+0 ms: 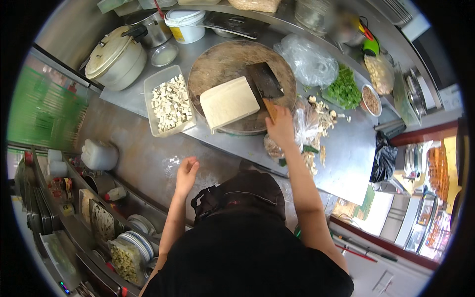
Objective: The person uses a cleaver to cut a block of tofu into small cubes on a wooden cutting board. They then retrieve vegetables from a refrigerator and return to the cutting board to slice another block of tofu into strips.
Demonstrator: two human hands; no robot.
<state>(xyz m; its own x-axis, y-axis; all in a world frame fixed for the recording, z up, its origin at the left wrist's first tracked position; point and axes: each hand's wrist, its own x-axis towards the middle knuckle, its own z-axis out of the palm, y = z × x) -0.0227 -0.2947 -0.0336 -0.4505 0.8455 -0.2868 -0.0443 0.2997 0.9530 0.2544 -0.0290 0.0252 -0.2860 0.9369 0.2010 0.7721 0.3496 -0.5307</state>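
Observation:
My right hand [280, 124] is closed on the wooden handle of a dark-bladed cleaver [265, 81], whose blade lies over a round wooden chopping board [219, 59]. Just left of the blade, a large pale block that looks like tofu [230, 103] rests on the board, one corner reaching past its near edge. A clear plastic container [149, 107] of small pale cubes [170, 104] stands against the board's left side. My left hand [187, 172] hangs in the air over the floor, below the container, fingers loosely curled and holding nothing visible.
Plastic bags [310, 61], green herbs [343, 89], a bowl of brown mince-like food [371, 100] and scattered mushroom pieces [321, 118] lie right of the board. A lidded pot [118, 59] and a white tub [185, 28] stand behind, left. Shelves with stacked plates [135, 245] are at lower left.

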